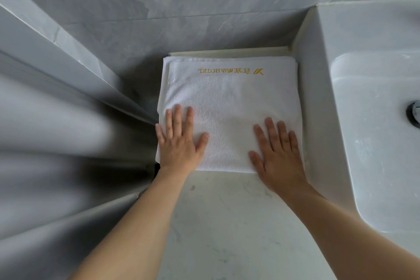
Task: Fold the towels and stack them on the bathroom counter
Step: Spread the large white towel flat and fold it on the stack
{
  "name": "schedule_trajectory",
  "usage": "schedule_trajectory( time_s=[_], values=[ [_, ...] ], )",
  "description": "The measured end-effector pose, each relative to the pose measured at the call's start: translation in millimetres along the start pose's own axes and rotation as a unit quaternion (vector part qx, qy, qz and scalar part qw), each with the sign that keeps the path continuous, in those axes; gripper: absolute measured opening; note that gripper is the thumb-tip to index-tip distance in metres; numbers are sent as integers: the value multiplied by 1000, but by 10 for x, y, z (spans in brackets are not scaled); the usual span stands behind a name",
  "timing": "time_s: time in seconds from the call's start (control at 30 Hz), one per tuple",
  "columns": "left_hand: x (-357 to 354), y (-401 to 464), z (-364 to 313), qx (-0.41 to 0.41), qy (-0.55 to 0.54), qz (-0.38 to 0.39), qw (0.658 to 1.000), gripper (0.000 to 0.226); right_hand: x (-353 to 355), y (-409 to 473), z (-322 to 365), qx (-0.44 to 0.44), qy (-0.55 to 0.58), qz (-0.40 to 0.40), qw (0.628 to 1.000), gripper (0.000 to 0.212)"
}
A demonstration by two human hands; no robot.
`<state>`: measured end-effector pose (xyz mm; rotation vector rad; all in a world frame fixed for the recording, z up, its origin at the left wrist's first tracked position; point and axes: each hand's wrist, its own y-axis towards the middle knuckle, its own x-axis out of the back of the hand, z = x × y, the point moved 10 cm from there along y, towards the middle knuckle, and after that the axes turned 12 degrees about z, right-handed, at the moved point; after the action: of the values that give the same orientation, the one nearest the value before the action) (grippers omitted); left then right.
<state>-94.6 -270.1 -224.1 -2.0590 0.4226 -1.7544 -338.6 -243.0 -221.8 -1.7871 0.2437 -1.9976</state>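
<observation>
A folded white towel (229,102) with gold hotel lettering near its far edge lies flat on the pale marble counter (227,216), pushed into the back corner. A second folded layer peeks out under it along the left and far edges. My left hand (179,143) rests flat, fingers spread, on the towel's near left corner. My right hand (278,154) lies flat on the near right corner, palm down. Neither hand grips anything.
A white basin (375,120) rises right of the towel, with a metal drain fitting (414,115) at the frame's edge. Grey tiled wall (181,7) stands behind. A grey ledge or door frame (68,57) runs along the counter's left side.
</observation>
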Motion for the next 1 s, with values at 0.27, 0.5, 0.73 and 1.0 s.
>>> schedule_trajectory(
  time_s=[0.27,0.5,0.73,1.0],
  values=[
    [261,-288,214,-7,123,-38,992,79,-10,-92,-37,-11,-4,51,999,79],
    [8,-587,-386,-165,158,26,973,82,-20,-254,248,59,-131,140,980,75],
    [342,-451,-129,-80,222,15,972,63,501,-137,214,26,-205,134,969,40],
    [1355,-87,374,-11,-100,-82,992,22,1297,467,-65,-77,-174,149,970,29]
  ],
)
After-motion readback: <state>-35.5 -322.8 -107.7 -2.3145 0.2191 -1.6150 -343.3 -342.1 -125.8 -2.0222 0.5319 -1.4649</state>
